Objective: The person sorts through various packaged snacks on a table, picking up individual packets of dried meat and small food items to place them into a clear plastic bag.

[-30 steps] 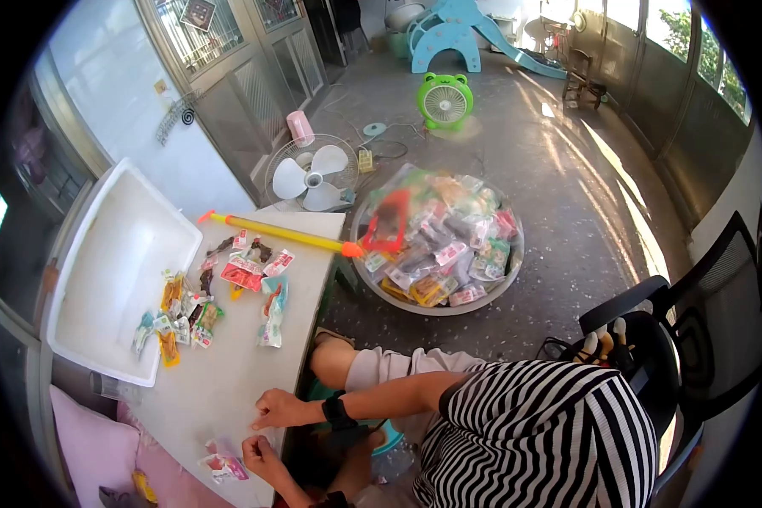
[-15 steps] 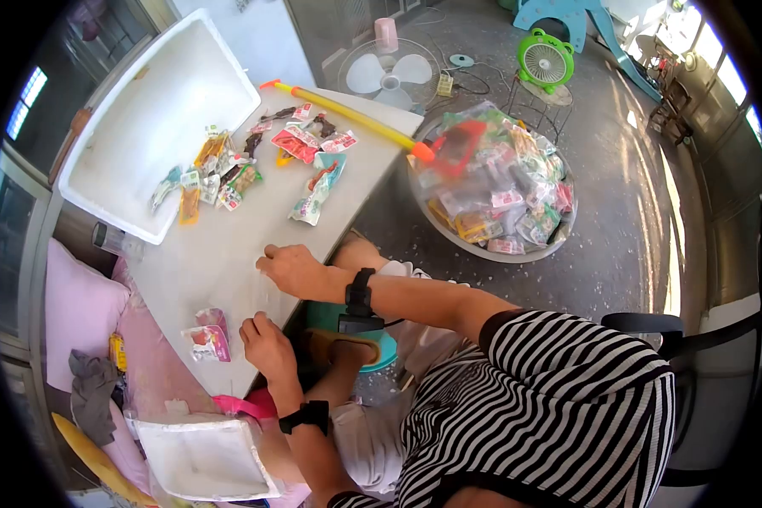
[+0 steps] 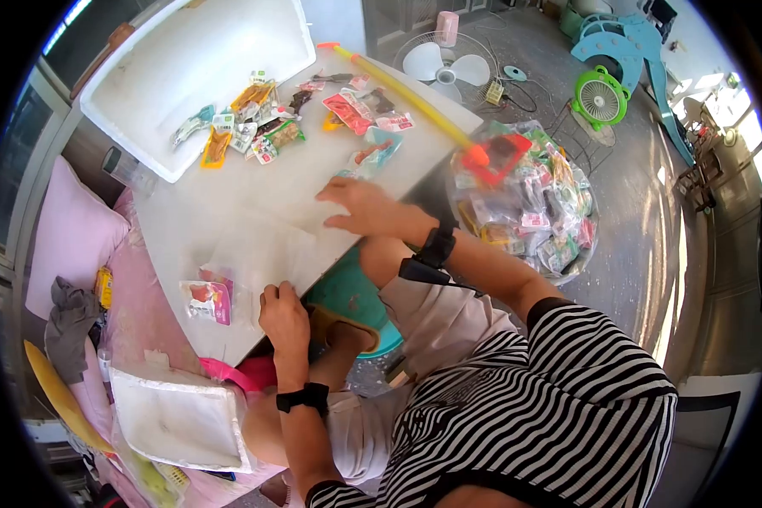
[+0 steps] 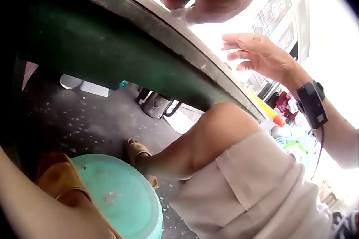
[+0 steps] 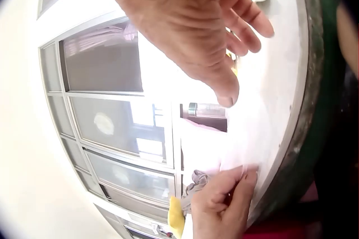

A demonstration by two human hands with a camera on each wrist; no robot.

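Note:
My left hand (image 3: 284, 320) is at the table's near edge, finger and thumb pinching the edge of a clear plastic bag (image 3: 258, 245) that lies flat on the white table (image 3: 173, 224). The same pinch shows in the right wrist view, on the left hand (image 5: 221, 202). My right hand (image 3: 364, 207) is over the table with its fingers apart and nothing in them. Just beyond its fingertips lies a pale blue snack packet (image 3: 377, 154). A pink and white packet (image 3: 207, 302) rests on the table left of my left hand.
Several small snack packets (image 3: 262, 118) lie by a white foam box (image 3: 110, 102) tipped on its side. A yellow rod (image 3: 406, 93) crosses the far table edge toward a basin heaped with packets (image 3: 533, 203). A second foam box (image 3: 182, 457) stands near the left leg.
My right hand has moved away from the left, across the table toward the pale blue packet, and its fingers have spread. The head view has turned, shifting the scene right and up.

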